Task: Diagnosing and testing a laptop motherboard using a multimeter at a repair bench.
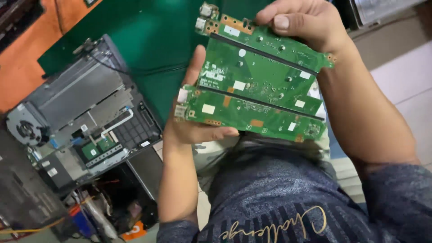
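Left hand (191, 123) grips lower-left end of green circuit board (258, 78), thumb across edge. Right hand (306, 22) pinches top-right end. Opened laptop (85, 117) left of board, on counter (148, 36).

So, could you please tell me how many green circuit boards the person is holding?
3, stacked like a fan between the left hand and right hand: top board, middle board, bottom board. More could be hidden behind.

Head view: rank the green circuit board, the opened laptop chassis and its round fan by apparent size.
1. Opened laptop chassis
2. Green circuit board, though held nearer the camera, so the order of these two is unsure
3. Round fan, clearly smallest
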